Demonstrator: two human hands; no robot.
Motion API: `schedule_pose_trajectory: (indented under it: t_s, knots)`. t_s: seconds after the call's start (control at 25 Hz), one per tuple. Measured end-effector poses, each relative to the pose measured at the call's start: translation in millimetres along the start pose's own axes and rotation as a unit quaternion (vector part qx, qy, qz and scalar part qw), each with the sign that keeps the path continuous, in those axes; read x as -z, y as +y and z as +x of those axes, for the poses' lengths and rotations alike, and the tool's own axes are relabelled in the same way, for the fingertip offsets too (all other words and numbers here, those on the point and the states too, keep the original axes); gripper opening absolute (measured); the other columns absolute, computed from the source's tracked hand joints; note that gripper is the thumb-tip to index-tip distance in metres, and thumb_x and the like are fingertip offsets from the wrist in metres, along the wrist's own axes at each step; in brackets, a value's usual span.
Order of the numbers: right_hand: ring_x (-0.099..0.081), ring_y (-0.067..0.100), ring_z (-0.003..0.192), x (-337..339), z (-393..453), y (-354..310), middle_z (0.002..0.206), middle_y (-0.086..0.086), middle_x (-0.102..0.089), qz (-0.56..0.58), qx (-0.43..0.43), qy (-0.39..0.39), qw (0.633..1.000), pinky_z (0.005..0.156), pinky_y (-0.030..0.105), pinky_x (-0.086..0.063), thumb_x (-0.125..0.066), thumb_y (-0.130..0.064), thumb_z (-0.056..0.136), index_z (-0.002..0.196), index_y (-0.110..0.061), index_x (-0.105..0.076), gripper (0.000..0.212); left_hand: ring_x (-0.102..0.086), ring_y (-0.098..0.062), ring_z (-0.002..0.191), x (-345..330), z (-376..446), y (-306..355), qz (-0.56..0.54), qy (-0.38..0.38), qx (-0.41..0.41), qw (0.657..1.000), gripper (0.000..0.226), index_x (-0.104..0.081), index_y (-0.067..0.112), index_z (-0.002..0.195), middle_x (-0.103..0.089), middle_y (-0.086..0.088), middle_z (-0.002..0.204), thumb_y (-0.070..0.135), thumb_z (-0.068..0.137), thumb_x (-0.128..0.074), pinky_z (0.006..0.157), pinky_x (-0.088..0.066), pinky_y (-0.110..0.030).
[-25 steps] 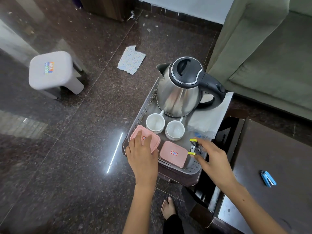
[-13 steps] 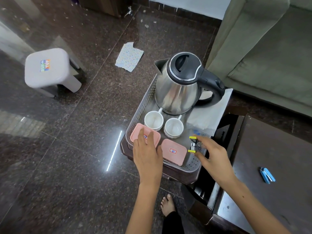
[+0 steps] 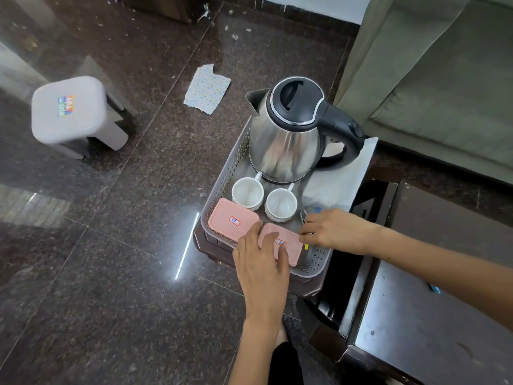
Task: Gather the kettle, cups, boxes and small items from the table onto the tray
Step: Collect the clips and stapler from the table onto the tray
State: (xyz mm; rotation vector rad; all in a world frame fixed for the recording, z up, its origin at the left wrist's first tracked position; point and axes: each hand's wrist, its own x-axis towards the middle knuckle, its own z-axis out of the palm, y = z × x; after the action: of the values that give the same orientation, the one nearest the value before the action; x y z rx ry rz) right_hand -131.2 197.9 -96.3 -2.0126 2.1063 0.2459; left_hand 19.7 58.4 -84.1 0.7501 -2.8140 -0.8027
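Observation:
A perforated grey tray (image 3: 315,266) sits on a small dark table. In it stand a steel kettle (image 3: 288,134) with a black lid, two white cups (image 3: 248,192) (image 3: 281,204), and two pink boxes (image 3: 231,220) (image 3: 291,250). My left hand (image 3: 261,259) rests flat on the right pink box with fingers spread. My right hand (image 3: 330,227) pinches a small yellow-and-metal item (image 3: 304,220) low in the tray, right of that box. The item is mostly hidden by my fingers.
A white cloth (image 3: 341,173) lies under the kettle's handle side. A dark side table (image 3: 433,315) at the right carries a small blue item (image 3: 434,288). A white stool (image 3: 73,115) and a paper scrap (image 3: 206,88) sit on the floor; a green sofa (image 3: 444,79) stands behind.
My left hand slid from the left pink box to the right one. My right hand lowered the yellow-and-metal item into the tray and turned palm down.

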Motion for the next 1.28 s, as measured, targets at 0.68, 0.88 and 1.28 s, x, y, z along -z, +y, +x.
schedule_pose_trajectory:
  t_s: [0.68, 0.88, 1.28]
  knots:
    - [-0.060, 0.027, 0.099, 10.0, 5.8, -37.1, 0.100, 0.000, -0.069, 0.202, -0.307, 0.044, 0.929, 0.081, 0.036, -0.046, -0.056, -0.013, 0.083, 0.100, -0.018, -0.069, 0.022, -0.064, -0.027, 0.081, -14.3, -2.0, 14.9, 0.148, -0.178, -0.074, 0.970, 0.013, -0.075, 0.024, 0.075, -0.070, -0.008, 0.108, 0.035, 0.069, -0.071, 0.077, -0.053, -0.041]
    - [-0.063, 0.030, 0.099, 4.0, 21.7, -69.2, 0.104, 0.004, -0.071, 0.375, -0.428, 0.072, 0.819, 0.080, 0.038, -0.052, -0.052, -0.014, 0.087, 0.104, -0.019, -0.070, 0.025, -0.063, -0.025, 0.077, -12.3, -0.2, 7.9, 0.163, -0.165, -0.081, 0.969, 0.013, -0.073, 0.021, 0.063, -0.072, -0.005, 0.103, 0.032, 0.066, -0.066, 0.073, -0.051, -0.036]
    - [-0.067, 0.021, 0.091, 3.8, 6.7, -86.2, 0.102, -0.001, -0.071, 0.379, -0.458, 0.245, 0.766, 0.076, 0.037, -0.055, -0.058, -0.006, 0.084, 0.100, -0.014, -0.069, 0.022, -0.060, -0.025, 0.098, -10.7, -9.6, 14.2, 0.038, -0.092, -0.052, 0.994, 0.029, -0.070, 0.020, 0.093, -0.069, -0.003, 0.108, 0.032, 0.083, -0.045, 0.089, -0.033, -0.032]
